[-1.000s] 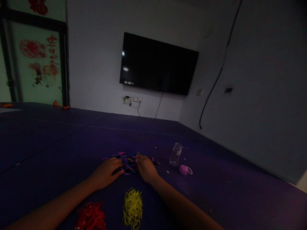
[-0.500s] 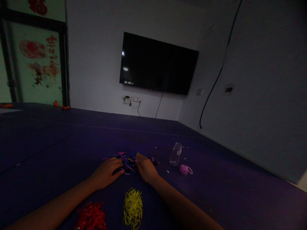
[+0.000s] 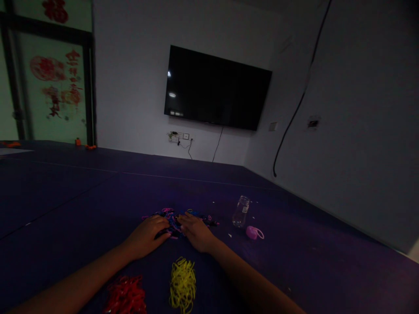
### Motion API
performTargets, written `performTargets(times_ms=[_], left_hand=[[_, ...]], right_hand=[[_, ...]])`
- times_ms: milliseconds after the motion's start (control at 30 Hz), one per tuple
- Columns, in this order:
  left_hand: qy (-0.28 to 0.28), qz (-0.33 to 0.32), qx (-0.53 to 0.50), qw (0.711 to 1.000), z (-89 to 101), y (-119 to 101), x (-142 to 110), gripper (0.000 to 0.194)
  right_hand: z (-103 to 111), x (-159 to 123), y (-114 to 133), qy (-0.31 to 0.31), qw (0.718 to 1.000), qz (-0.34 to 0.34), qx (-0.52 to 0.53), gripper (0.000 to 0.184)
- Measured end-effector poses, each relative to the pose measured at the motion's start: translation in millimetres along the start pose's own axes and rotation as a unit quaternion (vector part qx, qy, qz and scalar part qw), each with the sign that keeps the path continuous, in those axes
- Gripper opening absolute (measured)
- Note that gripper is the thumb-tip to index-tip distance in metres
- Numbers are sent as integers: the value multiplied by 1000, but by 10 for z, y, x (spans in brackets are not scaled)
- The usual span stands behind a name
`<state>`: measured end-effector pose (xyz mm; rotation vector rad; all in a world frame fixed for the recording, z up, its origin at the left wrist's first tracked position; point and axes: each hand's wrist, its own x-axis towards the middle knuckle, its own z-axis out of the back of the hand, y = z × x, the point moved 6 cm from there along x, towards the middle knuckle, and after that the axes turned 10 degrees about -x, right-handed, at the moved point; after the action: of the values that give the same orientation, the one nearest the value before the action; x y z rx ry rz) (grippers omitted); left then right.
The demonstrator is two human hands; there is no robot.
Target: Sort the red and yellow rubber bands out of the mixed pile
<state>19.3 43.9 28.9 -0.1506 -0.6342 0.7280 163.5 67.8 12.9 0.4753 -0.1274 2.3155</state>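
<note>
A loose pile of mixed blue, purple, pink and black elastic bands lies on the dark purple table, with a little yellow among them. My left hand rests over the pile's left side, thumb apart from the fingers. Reaching in from the right, my right hand lies on the bands with its fingers stretched out; its fingertips are partly lost in the dark strands. Closer to me is a heap of yellow elastic bands. A heap of red bands sits left of it, cut off by the lower edge.
A clear bottle without its cap stands right of the pile, a pink cap with a loop beside it. Small white scraps lie nearby. A television hangs on the wall behind; a black cable hangs at right.
My right hand has shifted left across the pile, closer to my left hand, uncovering some bands on its far side. The left hand stays nearly in place. The camera view has moved slightly.
</note>
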Motion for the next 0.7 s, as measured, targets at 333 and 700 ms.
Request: performTargets(times_ms=[333, 700], left_hand=[[-5, -7, 12, 1000, -12, 12, -6, 20], [4, -8, 9, 1000, 14, -31, 3, 18]], right_hand=[[-32, 46, -32, -37, 997, 61, -1, 39], [192, 32, 34, -93, 994, 14, 49, 32]])
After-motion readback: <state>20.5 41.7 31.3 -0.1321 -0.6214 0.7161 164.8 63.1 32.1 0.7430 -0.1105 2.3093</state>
